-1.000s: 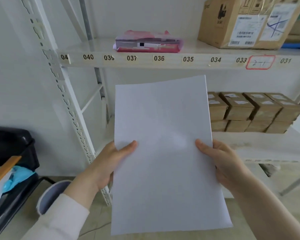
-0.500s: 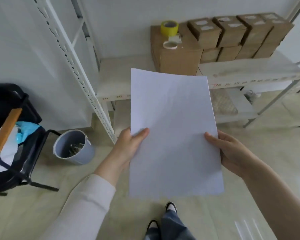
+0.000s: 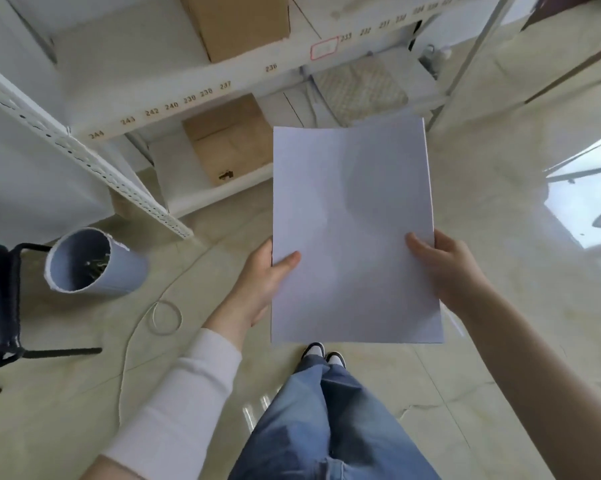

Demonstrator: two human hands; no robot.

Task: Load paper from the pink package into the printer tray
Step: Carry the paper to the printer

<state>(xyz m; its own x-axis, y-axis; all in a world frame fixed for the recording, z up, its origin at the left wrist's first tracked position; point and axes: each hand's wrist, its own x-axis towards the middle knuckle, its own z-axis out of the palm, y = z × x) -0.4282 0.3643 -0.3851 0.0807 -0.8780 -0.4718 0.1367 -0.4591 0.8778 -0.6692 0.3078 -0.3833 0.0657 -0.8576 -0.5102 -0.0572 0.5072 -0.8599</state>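
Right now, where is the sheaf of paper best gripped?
By its two long side edges, low down, one of the hands from each side, as the left hand and right hand do: the paper is thin, floppy and upright.

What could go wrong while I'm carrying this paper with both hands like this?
1. The paper is pinched only at its side edges by the left hand and right hand, and the sheet already bows in the middle, so it might crease or sheets might slide apart.
2. A cord loops across the floor near your shoes, and the paper hides part of the floor ahead, so tripping seems possible.
3. The bin stands close on the left and could be kicked.
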